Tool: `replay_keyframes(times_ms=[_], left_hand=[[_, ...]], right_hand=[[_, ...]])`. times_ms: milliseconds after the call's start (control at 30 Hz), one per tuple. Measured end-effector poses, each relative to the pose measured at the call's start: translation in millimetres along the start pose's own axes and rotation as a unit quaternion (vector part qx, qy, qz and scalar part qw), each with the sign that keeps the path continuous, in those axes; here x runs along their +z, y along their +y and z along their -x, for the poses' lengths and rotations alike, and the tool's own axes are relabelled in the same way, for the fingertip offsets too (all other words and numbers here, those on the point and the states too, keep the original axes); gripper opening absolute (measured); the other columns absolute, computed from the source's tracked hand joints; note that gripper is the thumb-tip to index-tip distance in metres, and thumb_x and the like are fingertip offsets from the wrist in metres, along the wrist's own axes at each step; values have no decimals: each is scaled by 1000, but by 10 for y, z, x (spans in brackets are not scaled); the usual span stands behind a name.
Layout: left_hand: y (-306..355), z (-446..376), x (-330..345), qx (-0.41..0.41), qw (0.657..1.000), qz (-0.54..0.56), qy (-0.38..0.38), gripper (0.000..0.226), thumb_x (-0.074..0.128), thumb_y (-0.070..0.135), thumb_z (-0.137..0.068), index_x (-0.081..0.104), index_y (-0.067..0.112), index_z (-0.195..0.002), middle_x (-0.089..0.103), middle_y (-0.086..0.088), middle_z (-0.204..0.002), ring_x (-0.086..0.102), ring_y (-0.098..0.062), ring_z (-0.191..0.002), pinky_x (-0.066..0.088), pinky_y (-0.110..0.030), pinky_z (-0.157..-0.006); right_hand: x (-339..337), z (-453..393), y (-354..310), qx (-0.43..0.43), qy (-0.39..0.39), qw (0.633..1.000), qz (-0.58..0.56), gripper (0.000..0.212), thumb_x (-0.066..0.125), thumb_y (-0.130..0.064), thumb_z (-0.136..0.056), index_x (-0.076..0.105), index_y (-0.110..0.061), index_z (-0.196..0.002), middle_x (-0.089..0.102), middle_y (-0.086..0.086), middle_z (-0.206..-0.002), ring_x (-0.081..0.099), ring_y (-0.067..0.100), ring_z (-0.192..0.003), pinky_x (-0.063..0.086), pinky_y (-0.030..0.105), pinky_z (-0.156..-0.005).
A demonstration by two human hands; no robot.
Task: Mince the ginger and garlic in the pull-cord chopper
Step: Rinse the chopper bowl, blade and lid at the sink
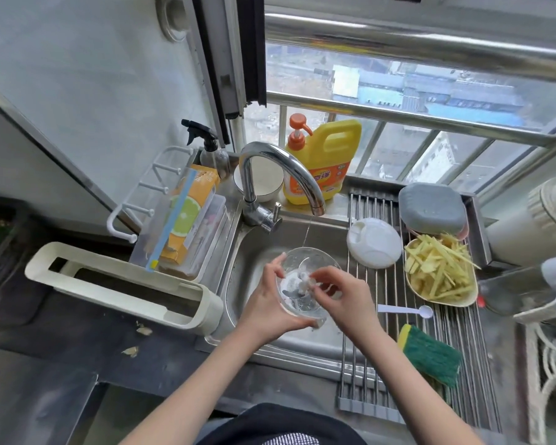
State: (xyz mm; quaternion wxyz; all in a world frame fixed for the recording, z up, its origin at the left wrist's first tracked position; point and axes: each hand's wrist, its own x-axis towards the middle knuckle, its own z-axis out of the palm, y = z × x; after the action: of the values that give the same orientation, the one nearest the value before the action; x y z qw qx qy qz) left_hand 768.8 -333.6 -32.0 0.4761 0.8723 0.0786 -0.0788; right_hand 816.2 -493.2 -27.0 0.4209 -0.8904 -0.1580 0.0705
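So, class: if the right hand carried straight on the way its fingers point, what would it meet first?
Probably the blade post inside the clear chopper bowl, which the right hand reaches into; its fingertips may already touch it.

A dark counter (77, 374) surrounds a steel sink (254, 239), with garlic skins (130, 351) and a cream holder (122, 284) lying on it. Over the sink's right part lies a roll-up rack (379, 377) bearing a white chopper lid (374, 242), a dish of ginger strips (440, 273), a white spoon (405, 310), and a green sponge (430, 356).

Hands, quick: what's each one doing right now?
Left hand: grips the clear chopper bowl over the sink.
Right hand: pinches the blade piece inside it.
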Motion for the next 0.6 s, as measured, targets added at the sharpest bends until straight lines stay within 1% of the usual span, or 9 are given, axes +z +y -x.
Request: replay_keyframes(times_ms=[133, 233, 267, 333, 400, 467, 500, 567, 600], left_hand=[[-15, 12, 11, 6, 1000, -3, -3, 89, 74, 64, -37, 23, 28, -100, 22, 29, -138, 34, 7, -117, 36, -16, -93], [-34, 7, 7, -5, 1000, 18, 23, 93, 76, 63, -37, 25, 29, -107, 28, 33, -128, 41, 3, -114, 41, -22, -93], [-31, -1, -2, -6, 999, 21, 29, 95, 78, 62, -37, 26, 28, -109, 29, 32, -125, 42, 2, -112, 40, -21, -92], [-22, -24, -13, 1, 999, 20, 32, 93, 84, 53, -41, 26, 26, -108, 29, 27, -129, 39, 3, -114, 37, -17, -91], [-35, -41, -11, 9, 999, 17, 35, 92, 89, 45, -46, 26, 24, -110, 28, 27, -131, 38, 4, -114, 36, -16, -90], [-56, -58, -8, 7, 999, 22, 37, 98, 89, 45, -46, 24, 27, -117, 29, 32, -122, 41, 2, -113, 40, -19, -91], [-62, -64, -2, 5, 999, 27, 38, 98, 89, 47, -46, 23, 31, -116, 29, 33, -121, 42, 0, -114, 42, -22, -92], [-57, -74, 6, 3, 999, 32, 42, 94, 89, 48, -45, 23, 33, -111, 29, 33, -125, 44, -3, -118, 42, -23, -93], [-52, -79, 14, 4, 999, 31, 42, 92, 89, 47, -45, 23, 32, -107, 30, 31, -131, 43, -2, -120, 41, -22, -94]], right_hand=[[45, -31, 17, 22, -36, 999, 16, 13, 71, -13, -79, 68, -23, -86, 68, -10, -78, 62, 8, -73, 53, 31, -72], [27, -74, -36, 13, -28, 999, 6, 10, 71, -12, -79, 69, -19, -85, 70, -7, -79, 64, 11, -75, 53, 31, -73], [25, -89, -53, 12, -33, 999, 9, 9, 70, -12, -79, 68, -19, -85, 70, -4, -80, 64, 12, -75, 53, 32, -73], [18, -119, -88, 13, -50, 998, 23, 7, 69, -12, -80, 68, -18, -84, 69, -2, -80, 63, 12, -75, 53, 32, -74], [11, -141, -110, 5, -31, 999, 18, 9, 70, -10, -79, 68, -17, -84, 69, -4, -79, 63, 10, -74, 54, 30, -72], [0, -157, -130, 4, 13, 1000, -10, 12, 71, -7, -77, 69, -17, -84, 69, -7, -77, 64, 6, -73, 55, 25, -70], [-3, -166, -127, 3, 22, 1000, -14, 13, 71, -6, -76, 69, -17, -84, 68, -8, -76, 64, 6, -72, 55, 25, -70], [13, -174, -90, -4, 7, 1000, 10, 12, 71, -8, -77, 69, -17, -85, 68, -5, -77, 65, 10, -73, 55, 31, -71], [27, -172, -65, -4, -7, 1000, 28, 11, 71, -10, -78, 69, -17, -87, 68, -2, -77, 64, 13, -74, 55, 35, -71]])
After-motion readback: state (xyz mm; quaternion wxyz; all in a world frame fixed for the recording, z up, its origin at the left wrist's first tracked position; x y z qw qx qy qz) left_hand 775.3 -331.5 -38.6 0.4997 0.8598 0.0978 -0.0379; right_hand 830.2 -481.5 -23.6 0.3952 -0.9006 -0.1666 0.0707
